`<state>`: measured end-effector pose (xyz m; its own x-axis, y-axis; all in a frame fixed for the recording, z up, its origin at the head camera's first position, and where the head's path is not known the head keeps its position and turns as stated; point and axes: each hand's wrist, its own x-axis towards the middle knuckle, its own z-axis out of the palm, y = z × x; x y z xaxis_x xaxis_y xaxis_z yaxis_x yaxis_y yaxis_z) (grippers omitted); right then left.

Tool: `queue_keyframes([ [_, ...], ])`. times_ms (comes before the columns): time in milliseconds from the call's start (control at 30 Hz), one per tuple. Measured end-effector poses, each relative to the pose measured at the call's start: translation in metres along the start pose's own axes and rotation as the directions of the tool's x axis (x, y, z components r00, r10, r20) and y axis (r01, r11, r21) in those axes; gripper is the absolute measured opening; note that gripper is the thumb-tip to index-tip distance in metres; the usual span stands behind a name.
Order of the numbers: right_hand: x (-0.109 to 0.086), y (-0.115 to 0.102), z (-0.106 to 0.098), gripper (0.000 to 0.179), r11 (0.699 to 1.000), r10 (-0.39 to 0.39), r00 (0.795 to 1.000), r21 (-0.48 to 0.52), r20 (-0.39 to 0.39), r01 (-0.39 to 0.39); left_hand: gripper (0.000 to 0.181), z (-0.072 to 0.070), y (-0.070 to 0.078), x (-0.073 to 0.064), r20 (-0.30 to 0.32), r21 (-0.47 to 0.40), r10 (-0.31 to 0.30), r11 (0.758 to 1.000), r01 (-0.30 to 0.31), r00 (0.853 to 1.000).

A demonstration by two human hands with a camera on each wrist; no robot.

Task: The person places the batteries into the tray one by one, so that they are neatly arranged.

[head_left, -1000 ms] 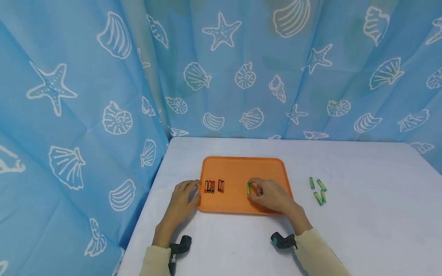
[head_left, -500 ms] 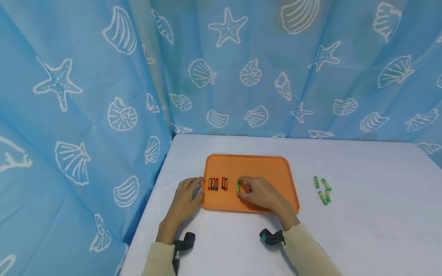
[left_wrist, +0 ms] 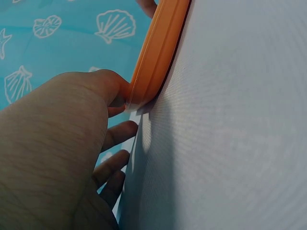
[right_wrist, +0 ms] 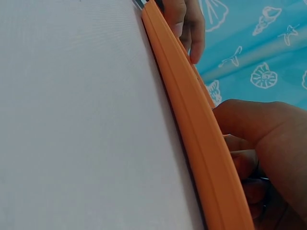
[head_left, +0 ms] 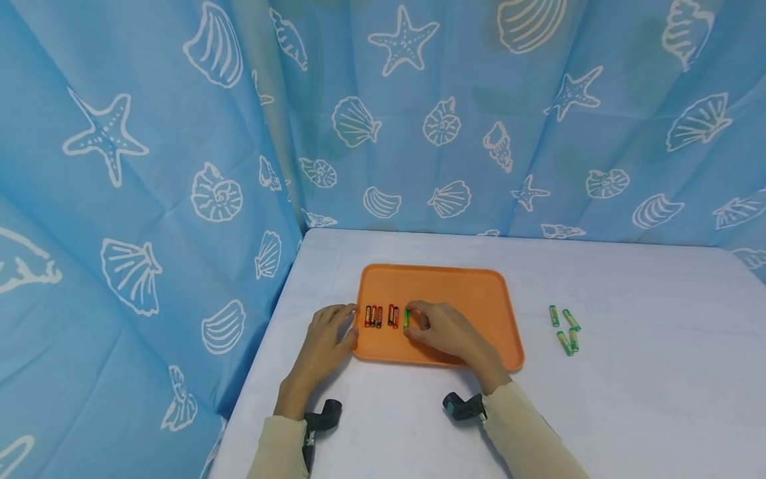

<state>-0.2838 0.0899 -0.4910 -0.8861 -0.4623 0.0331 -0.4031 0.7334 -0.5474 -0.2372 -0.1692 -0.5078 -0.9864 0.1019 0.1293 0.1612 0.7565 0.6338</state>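
Note:
My right hand [head_left: 445, 327] pinches a small green battery [head_left: 406, 318] by its two ends, thumb near and forefinger far, low over the orange tray [head_left: 461, 283]. Just left of it lies a pair of red-and-black batteries [head_left: 393, 316], side by side. Further left on the tray, three more red-and-black batteries [head_left: 374, 317] form a row. My left hand [head_left: 326, 340] touches the tray's left rim with thumb and forefinger spread apart; its other fingers hang loosely past the corner in the left wrist view. In the right wrist view the tray's front wall [right_wrist: 192, 129] hides the batteries.
Several loose green batteries [head_left: 564, 330] lie on the white tablecloth [head_left: 646, 346] right of the tray. A blue curtain [head_left: 443, 159] with shell prints hangs behind the table and along its left side. Each wrist carries a black camera [head_left: 463, 406].
My right hand has carried the green battery leftward across the tray, close to the pair of red-and-black ones. My left hand stays at the rim. The head view has shifted slightly.

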Motion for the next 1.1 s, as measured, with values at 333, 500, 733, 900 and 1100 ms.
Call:
queue_keyframes([
  [333,0.003,-0.002,0.001,0.052,1.000,-0.005,1.000,-0.018,0.003,0.005,0.049,0.003,-0.001,0.000,0.003,-0.002,-0.004,1.000,0.004,1.000],
  [500,0.003,-0.004,0.001,0.053,1.000,-0.016,1.000,-0.021,-0.002,0.016,0.050,0.004,0.000,0.000,0.003,-0.007,-0.001,1.000,0.001,1.000],
  [733,0.001,-0.002,-0.004,0.057,0.999,-0.031,0.999,0.023,0.013,0.030,0.049,0.002,0.000,0.001,0.006,-0.007,0.014,1.000,-0.014,1.000],
  [900,-0.007,0.003,-0.010,0.055,0.998,-0.044,0.999,0.045,0.003,0.044,0.049,-0.001,0.000,0.001,0.017,0.019,-0.006,1.000,0.006,1.000],
  [1100,-0.023,0.009,-0.027,0.049,0.999,-0.042,0.998,-0.006,-0.055,0.041,0.049,-0.002,0.000,0.001,0.029,0.019,-0.026,1.000,0.025,0.999],
])
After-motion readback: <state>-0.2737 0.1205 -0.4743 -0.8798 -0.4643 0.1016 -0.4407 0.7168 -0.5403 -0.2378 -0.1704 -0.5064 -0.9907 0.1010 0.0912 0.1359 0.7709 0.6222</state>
